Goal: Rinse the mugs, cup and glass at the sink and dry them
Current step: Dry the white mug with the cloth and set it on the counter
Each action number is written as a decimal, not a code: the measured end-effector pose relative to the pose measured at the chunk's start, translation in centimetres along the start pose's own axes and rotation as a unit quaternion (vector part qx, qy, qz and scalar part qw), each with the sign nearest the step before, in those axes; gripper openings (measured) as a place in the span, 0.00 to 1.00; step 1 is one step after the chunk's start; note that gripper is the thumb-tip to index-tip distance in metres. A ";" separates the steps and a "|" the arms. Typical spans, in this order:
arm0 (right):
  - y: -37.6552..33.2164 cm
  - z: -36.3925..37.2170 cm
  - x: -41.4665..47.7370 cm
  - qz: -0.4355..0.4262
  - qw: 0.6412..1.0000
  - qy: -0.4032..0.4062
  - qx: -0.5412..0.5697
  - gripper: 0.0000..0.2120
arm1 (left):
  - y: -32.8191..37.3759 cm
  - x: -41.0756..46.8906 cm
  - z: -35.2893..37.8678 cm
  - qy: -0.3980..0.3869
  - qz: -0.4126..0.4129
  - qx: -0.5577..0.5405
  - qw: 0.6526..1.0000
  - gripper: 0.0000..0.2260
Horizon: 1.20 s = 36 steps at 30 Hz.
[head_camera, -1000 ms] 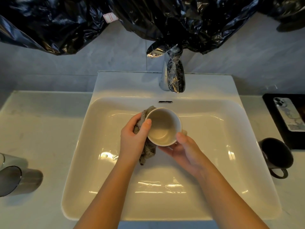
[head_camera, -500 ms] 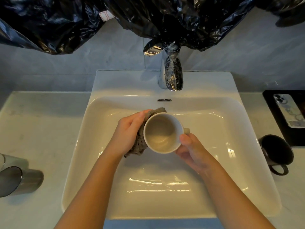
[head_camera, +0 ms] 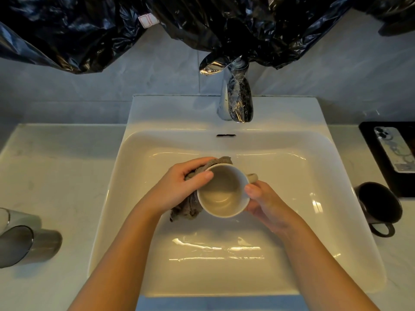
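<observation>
Over the white sink basin [head_camera: 292, 277] I hold a cream mug [head_camera: 222, 194], its mouth tipped toward me and its handle pointing right. My right hand [head_camera: 267, 205] grips the mug's right side from below, thumb on the rim. My left hand [head_camera: 182, 187] holds a grey-brown cloth [head_camera: 188, 209] wrapped against the mug's left outer wall, thumb lying on the rim. A black mug [head_camera: 377, 205] stands on the counter to the right. At the left edge stand a smoky grey glass [head_camera: 29, 245] and part of a clear glass [head_camera: 6, 218].
The chrome tap [head_camera: 235, 97] rises behind the basin, no water running. Black plastic sheeting [head_camera: 202, 25] hangs across the wall above. A phone [head_camera: 395, 149] lies on a black tray [head_camera: 377, 162] at the far right. The pale counter [head_camera: 56, 176] flanks the basin.
The mug has turned so its handle shows at the right. My left hand has slid the cloth round the mug's left wall toward the back. The right hand shifted its grip slightly.
</observation>
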State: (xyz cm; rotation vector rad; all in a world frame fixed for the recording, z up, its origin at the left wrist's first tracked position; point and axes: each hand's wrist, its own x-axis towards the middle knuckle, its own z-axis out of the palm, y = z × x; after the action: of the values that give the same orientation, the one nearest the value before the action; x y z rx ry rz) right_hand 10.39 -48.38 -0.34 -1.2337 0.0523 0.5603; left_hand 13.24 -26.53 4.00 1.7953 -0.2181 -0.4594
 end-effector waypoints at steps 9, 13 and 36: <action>0.2 0.7 0.4 0.042 0.997 -0.004 0.060 0.48 | -0.7 -1.2 3.1 0.200 -0.006 -0.116 0.973 0.15; 0.5 0.8 0.5 0.014 0.996 0.001 0.087 0.46 | -0.1 -1.0 3.6 0.219 0.020 -0.101 0.970 0.14; 0.3 0.5 0.0 0.000 0.999 -0.035 0.001 0.44 | 0.8 -0.4 0.3 0.045 0.044 0.009 0.998 0.11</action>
State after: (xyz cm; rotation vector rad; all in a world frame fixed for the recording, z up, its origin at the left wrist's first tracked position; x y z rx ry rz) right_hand 10.09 -47.84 -0.43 -1.2110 -0.0064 0.6025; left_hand 12.87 -26.88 4.81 1.8112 -0.2382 -0.3151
